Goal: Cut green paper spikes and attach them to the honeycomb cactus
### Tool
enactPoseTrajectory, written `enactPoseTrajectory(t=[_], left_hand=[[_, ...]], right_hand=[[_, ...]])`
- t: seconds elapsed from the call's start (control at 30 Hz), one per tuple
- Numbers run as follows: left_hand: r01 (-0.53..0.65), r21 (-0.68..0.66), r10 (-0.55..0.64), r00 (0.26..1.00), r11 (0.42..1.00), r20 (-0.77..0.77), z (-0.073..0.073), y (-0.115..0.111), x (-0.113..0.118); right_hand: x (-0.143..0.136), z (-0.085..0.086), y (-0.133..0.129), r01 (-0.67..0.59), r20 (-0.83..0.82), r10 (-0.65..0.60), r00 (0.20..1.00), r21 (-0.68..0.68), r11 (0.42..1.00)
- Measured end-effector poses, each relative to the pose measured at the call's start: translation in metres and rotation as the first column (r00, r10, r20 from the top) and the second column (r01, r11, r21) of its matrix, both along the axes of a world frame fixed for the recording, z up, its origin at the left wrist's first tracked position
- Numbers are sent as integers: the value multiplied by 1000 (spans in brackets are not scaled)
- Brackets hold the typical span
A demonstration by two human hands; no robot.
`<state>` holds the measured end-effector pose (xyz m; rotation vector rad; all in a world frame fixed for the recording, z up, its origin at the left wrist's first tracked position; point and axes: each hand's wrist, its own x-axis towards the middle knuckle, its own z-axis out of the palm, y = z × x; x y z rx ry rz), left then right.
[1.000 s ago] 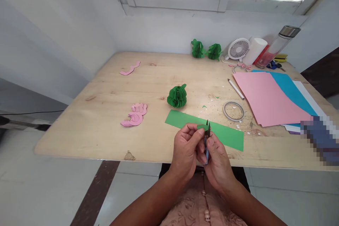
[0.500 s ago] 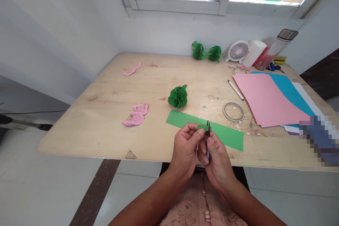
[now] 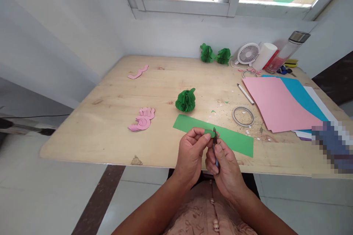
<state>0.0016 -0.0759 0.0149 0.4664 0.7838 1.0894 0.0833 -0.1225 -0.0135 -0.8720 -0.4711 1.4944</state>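
Note:
My left hand [image 3: 194,150] is closed, pinching a small piece of green paper [image 3: 209,132] between thumb and fingers. In my right hand [image 3: 224,161] is a pair of scissors [image 3: 215,141], its dark blades pointing up and away from me at the right end of that piece. The fingers cover most of the handles. Beneath both hands a long green paper strip [image 3: 237,141] lies flat on the wooden table [image 3: 107,117]. Just beyond the strip sits a round, fanned green paper shape [image 3: 185,100].
Pink wavy cut-outs [image 3: 142,119] lie to the left, with a single pink strip [image 3: 138,72] farther back. On the right are a tape roll [image 3: 234,120], a white pen [image 3: 245,94] and coloured sheets [image 3: 278,102]. A small fan [image 3: 248,53] and a bottle [image 3: 288,51] stand behind.
The scissors have tilted slightly left and their blades have come closer together across the small green piece. Both hands stay almost in place.

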Motion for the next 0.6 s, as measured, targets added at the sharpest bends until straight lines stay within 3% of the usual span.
enactPoseTrajectory(t=[0.6], left_hand=[[9, 33, -9, 1000, 999, 15, 1, 4, -5]], right_hand=[[-3, 0, 0, -40, -12, 39, 999, -52, 998]])
